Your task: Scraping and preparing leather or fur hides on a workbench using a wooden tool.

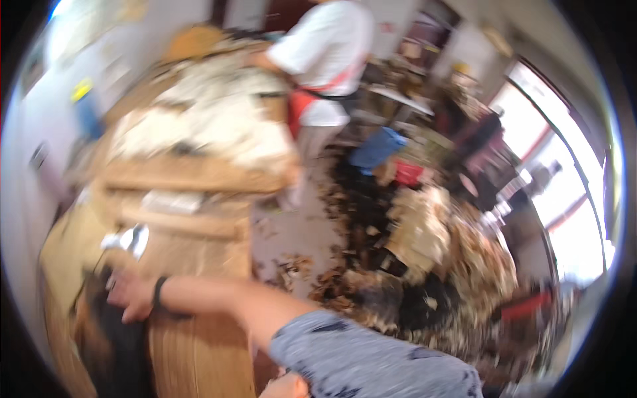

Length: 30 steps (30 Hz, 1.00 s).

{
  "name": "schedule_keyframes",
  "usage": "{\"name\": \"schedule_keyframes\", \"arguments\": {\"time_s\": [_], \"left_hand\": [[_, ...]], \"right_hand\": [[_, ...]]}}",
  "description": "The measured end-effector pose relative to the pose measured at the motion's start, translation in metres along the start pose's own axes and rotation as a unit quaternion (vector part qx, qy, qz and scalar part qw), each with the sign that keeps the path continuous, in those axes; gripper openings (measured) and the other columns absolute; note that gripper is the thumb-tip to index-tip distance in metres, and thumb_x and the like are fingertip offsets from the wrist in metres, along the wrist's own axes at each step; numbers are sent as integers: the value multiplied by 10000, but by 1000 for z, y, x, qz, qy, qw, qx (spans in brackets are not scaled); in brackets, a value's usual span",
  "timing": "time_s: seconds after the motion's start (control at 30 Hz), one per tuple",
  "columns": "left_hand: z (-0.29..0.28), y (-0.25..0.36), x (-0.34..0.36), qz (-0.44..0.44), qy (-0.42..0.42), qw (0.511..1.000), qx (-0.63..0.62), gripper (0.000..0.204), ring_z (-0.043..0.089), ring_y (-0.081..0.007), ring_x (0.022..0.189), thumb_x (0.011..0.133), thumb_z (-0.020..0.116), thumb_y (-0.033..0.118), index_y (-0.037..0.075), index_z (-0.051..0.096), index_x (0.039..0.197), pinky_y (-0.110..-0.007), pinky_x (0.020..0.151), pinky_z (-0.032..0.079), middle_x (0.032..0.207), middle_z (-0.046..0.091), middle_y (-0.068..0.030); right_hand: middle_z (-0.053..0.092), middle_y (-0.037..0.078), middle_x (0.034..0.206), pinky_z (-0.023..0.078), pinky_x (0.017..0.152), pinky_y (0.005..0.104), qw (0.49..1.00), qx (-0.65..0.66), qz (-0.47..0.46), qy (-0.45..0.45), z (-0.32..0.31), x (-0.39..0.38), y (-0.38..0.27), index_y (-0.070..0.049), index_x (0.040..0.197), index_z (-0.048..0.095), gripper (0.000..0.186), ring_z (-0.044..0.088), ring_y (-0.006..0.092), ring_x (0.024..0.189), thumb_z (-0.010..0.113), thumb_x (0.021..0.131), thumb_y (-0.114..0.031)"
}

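My right arm, in a grey sleeve with a dark band at the wrist, reaches across to the left. At its end my right hand (131,295) is bent over the upper part of a dark hide-like piece (119,351), fingers curled on its edge; motion smears the fingertips. The piece hangs or lies along the left side of a wooden bench (199,351). Just beyond the hand is a shiny silvery item (136,240), its kind too blurred to tell. Only a small part of my left hand (286,387) shows at the lower edge, its fingers hidden.
Pale hides (212,126) cover a table ahead, where a person in a white shirt (328,46) stands. Scraps (298,268) litter the floor. To the right are piled hides (421,229), a blue container (378,149) and a red object (408,174). Bright windows line the right wall.
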<state>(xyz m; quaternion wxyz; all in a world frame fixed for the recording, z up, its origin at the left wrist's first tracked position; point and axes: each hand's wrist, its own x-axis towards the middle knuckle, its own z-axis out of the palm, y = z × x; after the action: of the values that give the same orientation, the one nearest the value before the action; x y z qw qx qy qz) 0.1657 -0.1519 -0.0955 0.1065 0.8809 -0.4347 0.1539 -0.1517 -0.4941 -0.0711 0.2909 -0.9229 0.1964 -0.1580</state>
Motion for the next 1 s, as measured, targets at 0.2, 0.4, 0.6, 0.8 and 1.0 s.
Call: {"name": "schedule_keyframes", "arguments": {"time_s": [0.2, 0.4, 0.6, 0.8, 1.0], "left_hand": [[-32, -37, -73, -103, -18, 994, -21, 410, 383, -300, 1205, 939, 342, 257, 11, 432, 1254, -351, 1009, 286, 1330, 392, -161], [-64, 16, -71, -187, -71, 973, 116, 433, 309, -252, 1262, 944, 301, 341, 158, 353, 1333, -418, 993, 254, 1404, 310, -13], [-73, 25, -70, -203, -74, 974, 71, 447, 273, -248, 1280, 935, 316, 346, 155, 350, 1338, -416, 1023, 198, 1411, 297, -9], [-77, 29, -69, -203, -70, 975, 60, 449, 263, -255, 1283, 932, 324, 342, 135, 362, 1328, -423, 1024, 194, 1405, 305, -16], [-76, 29, -69, -186, -55, 978, 82, 430, 308, -260, 1246, 916, 360, 327, 148, 390, 1306, -435, 1007, 222, 1388, 327, -26]], "right_hand": [[366, 232, 1322, 105, 1067, 490, 991, -130, 5, -29, -16, -10, -20, -66, 1310, 366, 646, 184, 439, 1284, 460, 816, -472], [582, 216, 884, 442, 773, 417, 989, -97, 108, 3, -71, 9, -2, -9, 946, 594, 225, 549, 365, 860, 524, 788, -152], [575, 227, 812, 436, 701, 453, 965, -225, 70, 113, -86, 24, 50, 18, 805, 561, 183, 559, 377, 797, 585, 720, -142], [572, 236, 850, 440, 723, 445, 952, -270, 119, 83, -83, 33, 54, 26, 802, 567, 323, 545, 385, 823, 652, 697, -267], [555, 254, 965, 437, 796, 442, 945, -250, 210, 12, -92, 39, 50, 33, 936, 554, 444, 523, 391, 934, 641, 720, -346]]}}
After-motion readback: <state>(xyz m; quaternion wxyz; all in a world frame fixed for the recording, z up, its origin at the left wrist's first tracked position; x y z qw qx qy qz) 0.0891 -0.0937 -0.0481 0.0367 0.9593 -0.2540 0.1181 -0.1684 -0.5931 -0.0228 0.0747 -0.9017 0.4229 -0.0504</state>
